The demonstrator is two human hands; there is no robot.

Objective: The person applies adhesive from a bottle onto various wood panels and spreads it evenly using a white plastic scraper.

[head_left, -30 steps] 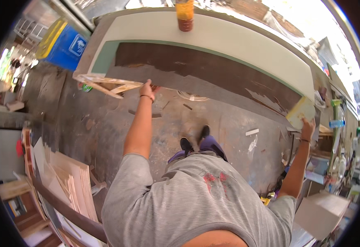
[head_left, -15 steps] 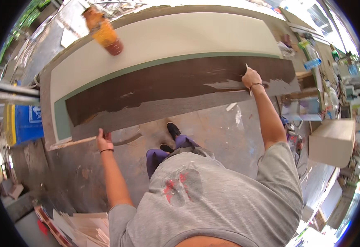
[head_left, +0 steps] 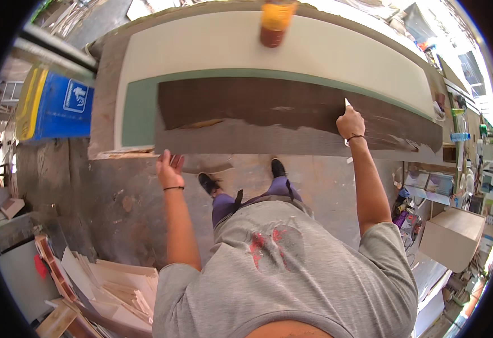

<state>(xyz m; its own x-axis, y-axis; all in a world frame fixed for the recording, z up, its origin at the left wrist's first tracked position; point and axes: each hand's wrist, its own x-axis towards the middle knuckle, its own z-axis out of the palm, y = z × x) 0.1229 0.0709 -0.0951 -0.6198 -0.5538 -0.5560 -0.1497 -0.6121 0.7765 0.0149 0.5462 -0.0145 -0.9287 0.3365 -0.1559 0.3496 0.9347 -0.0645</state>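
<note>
A long strip of grey sheet [head_left: 246, 139] lies on the bench, its far part dark brown with a ragged lower boundary. My right hand [head_left: 350, 122] is closed in a fist over the strip's right half, around a thin white flat tool. A pale pointed end sticks out past the fingers; the rest is mostly hidden. My left hand [head_left: 170, 164] is just below the strip's near left corner, palm up, fingers apart. Whether its fingertips touch the edge I cannot tell. Beyond the strip, an orange-yellow bottle [head_left: 274, 25] with reddish-brown contents stands on a cream panel [head_left: 201, 48].
A green panel [head_left: 138, 110] shows under the strip. To the left stands a blue bin [head_left: 66, 107] with a yellow rim. Wood offcuts [head_left: 116, 281] are stacked at lower left. A pale box [head_left: 452, 236] and plastic bottles [head_left: 468, 180] are at right.
My view has swung left, so the bench and bottle appear further right. My left hand's fingers have come apart at the strip's corner. My right hand still grips the white tool. My feet are further apart.
</note>
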